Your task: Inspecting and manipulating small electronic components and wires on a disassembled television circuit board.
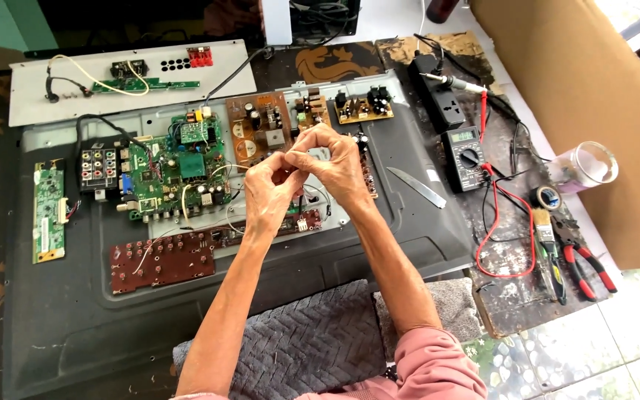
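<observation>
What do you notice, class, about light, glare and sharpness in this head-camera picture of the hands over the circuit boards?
Head view: even daylight, soft shadows; the top right corner is washed out by glare; the left hand and right hand are slightly soft, so the thin wire between them is hard to trace; the green board and multimeter look sharper.

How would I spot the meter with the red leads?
Start at the big grey panel covered in circuit boards, then look right of it. The dark multimeter lies below the black power strip; only it has a round dial and small screen.

hands together over green circuit board
</observation>
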